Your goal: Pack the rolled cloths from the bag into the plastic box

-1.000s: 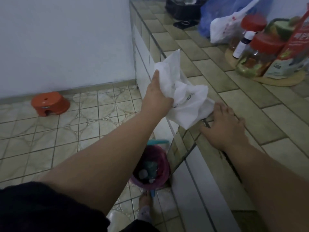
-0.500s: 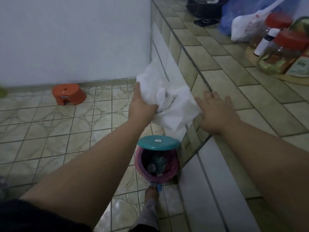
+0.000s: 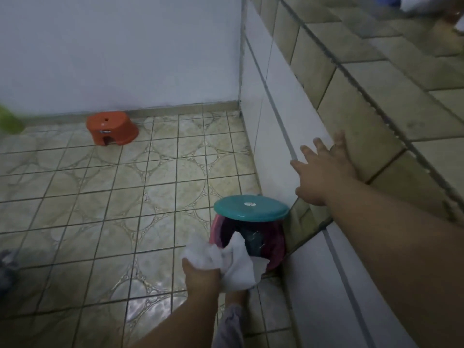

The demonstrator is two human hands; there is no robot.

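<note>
A: White bag, crumpled, gripped in the left hand at the pink bin's mouth; teal lid raised.
B: Around it?
A: Right hand, fingers spread, against the tiled counter edge. Open floor leftward; orange stool far off.

bin contents: dark, unreadable | green blur: cut by left edge | counter items: blurred, cropped

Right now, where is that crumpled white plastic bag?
In the head view, the crumpled white plastic bag is low and centre, clutched in the left hand, just in front of the open pink bin with the teal lid on the floor.
</note>
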